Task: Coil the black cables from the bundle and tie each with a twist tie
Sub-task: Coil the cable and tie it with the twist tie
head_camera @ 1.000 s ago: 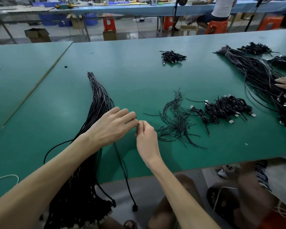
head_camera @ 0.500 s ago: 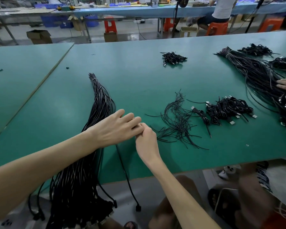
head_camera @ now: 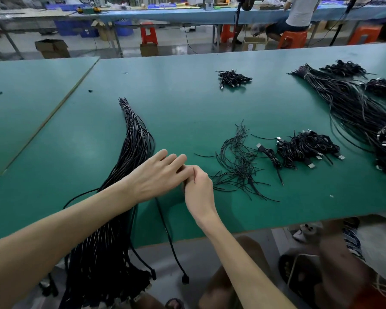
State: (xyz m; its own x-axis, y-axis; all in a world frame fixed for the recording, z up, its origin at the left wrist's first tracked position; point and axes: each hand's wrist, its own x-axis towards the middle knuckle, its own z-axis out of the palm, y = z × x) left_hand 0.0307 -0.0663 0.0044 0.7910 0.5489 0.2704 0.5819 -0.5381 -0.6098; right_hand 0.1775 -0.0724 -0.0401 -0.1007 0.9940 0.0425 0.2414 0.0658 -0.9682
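Note:
A long bundle of black cables [head_camera: 134,139] lies on the green table [head_camera: 187,103] and hangs over its front edge. My left hand [head_camera: 156,175] reaches across the bundle, and its fingertips meet my right hand [head_camera: 198,188]. Both hands pinch one black cable [head_camera: 165,228] where they meet; the grip itself is hidden. That cable drops over the edge, ending in a plug [head_camera: 185,279]. Loose black twist ties [head_camera: 239,161] lie just right of my hands. Beyond them is a heap of coiled, tied cables [head_camera: 305,148].
A second cable bundle [head_camera: 352,108] spreads along the right side, with coiled heaps behind it. Another small heap of coils [head_camera: 233,78] sits far centre. Another person's legs show below the table at the right. A seam separates a second table on the left.
My hands have closed together, the left fingers now overlapping the right hand. The other person's hand at the right edge is gone from view.

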